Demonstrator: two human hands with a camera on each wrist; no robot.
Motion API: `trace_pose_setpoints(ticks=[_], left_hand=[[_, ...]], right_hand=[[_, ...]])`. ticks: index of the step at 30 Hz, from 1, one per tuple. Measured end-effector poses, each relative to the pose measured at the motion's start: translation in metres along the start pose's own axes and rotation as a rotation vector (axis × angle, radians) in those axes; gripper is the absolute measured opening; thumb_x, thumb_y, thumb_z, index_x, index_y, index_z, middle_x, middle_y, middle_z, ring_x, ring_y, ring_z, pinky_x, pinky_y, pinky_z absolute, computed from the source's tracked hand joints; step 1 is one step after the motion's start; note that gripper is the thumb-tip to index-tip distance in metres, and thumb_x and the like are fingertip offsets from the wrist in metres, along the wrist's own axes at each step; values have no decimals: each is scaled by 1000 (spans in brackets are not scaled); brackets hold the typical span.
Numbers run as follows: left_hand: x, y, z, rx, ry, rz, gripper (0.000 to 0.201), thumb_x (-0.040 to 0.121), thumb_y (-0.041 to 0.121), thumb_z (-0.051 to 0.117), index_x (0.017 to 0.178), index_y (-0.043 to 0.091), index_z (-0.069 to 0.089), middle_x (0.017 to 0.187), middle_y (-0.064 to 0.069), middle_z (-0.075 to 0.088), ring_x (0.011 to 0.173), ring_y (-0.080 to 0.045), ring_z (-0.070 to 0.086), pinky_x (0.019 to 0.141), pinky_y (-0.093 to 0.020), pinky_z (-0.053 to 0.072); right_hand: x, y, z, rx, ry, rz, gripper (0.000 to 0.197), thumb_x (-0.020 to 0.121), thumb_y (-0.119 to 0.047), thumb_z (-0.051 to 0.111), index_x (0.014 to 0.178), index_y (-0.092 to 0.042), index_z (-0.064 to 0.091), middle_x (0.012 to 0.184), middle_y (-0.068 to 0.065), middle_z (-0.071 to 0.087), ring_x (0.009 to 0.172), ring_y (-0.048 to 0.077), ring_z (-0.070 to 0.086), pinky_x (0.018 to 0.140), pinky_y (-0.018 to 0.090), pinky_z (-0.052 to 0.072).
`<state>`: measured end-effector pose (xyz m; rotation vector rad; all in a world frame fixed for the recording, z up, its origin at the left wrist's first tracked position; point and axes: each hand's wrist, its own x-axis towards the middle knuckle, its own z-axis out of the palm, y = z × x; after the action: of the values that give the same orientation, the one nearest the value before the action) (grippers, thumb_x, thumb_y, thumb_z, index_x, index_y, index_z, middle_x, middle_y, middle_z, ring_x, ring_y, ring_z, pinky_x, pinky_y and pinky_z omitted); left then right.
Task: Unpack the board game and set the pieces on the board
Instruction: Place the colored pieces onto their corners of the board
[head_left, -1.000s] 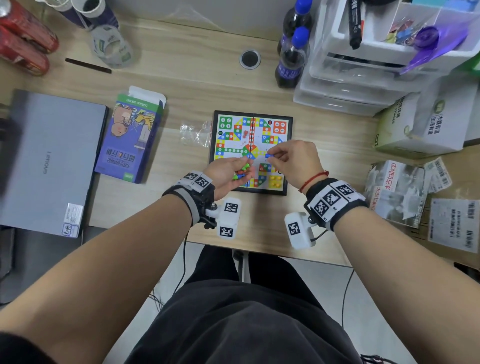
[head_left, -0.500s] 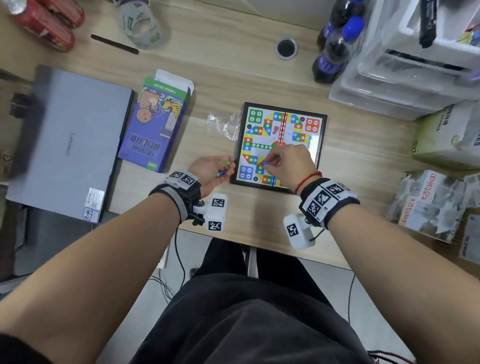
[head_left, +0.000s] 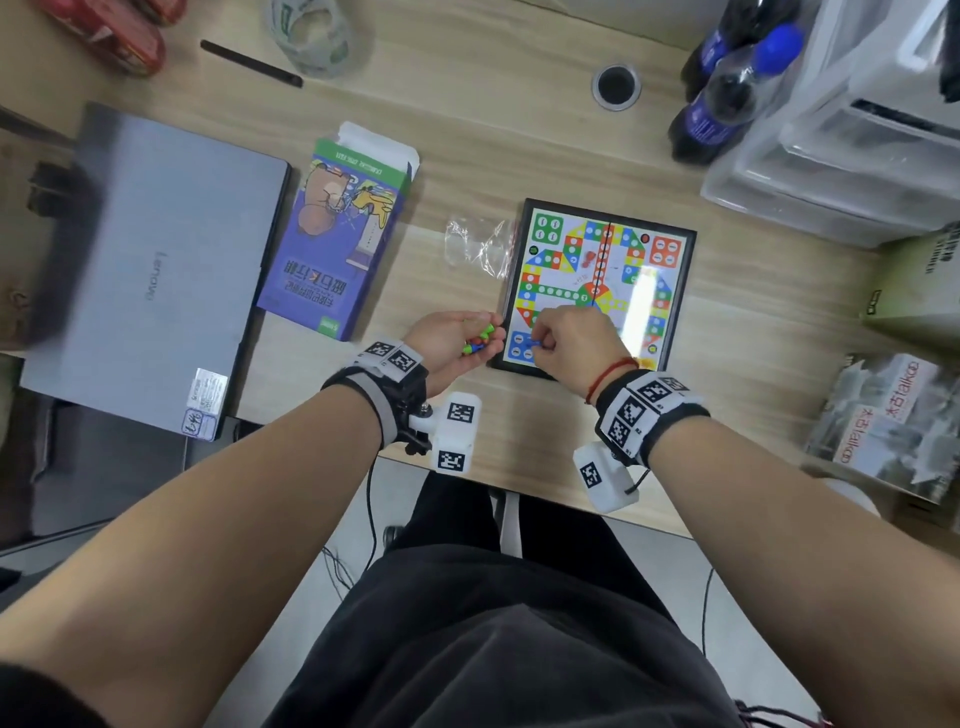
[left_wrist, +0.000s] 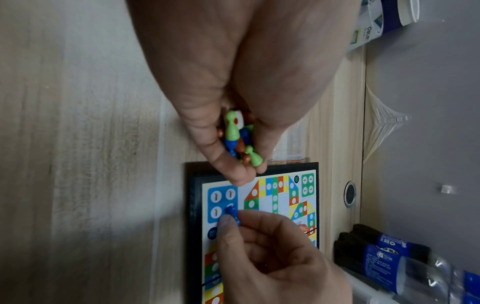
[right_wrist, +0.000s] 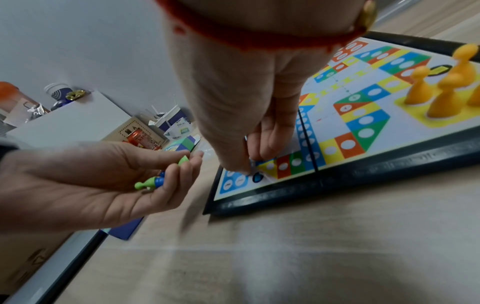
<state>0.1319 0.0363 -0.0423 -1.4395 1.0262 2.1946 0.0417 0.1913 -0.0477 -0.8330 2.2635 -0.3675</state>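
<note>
A colourful ludo board (head_left: 670, 291) (left_wrist: 283, 197) (right_wrist: 363, 115) with a black frame lies open on the desk. My left hand (head_left: 457, 343) (left_wrist: 233, 131) (right_wrist: 130, 174) is cupped palm up just left of the board, holding several green, blue and brown pawns (head_left: 479, 339) (left_wrist: 237, 139). My right hand (head_left: 569, 338) (left_wrist: 262, 242) (right_wrist: 249, 144) pinches a blue pawn (head_left: 532, 343) (left_wrist: 232, 214) over the blue home square (left_wrist: 221, 203) at the board's near left corner. Yellow pawns (right_wrist: 439, 90) stand on the yellow corner.
The game's purple box (head_left: 340, 234) lies open left of the board, with an empty clear bag (head_left: 478, 247) between them. A grey laptop (head_left: 140, 270) fills the far left. Dark bottles (head_left: 722, 93), clear drawers (head_left: 841, 135) and packets (head_left: 888, 421) crowd the right.
My right hand has carried the blue pawn from the board's middle down and left to the blue corner. The left hand has drawn off the board to its left edge.
</note>
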Motion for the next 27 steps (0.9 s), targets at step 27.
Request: trace_pose_setpoints(ticks=[27], left_hand=[[4, -5, -6, -78, -48, -54, 21, 100, 15, 51, 98, -1, 65, 86, -13, 65, 78, -21, 64, 77, -25, 58]], right_hand=[[-4, -4, 0, 45, 44, 5, 23, 80, -21, 64, 102, -14, 66, 89, 2, 67, 82, 20, 61, 76, 34, 52]])
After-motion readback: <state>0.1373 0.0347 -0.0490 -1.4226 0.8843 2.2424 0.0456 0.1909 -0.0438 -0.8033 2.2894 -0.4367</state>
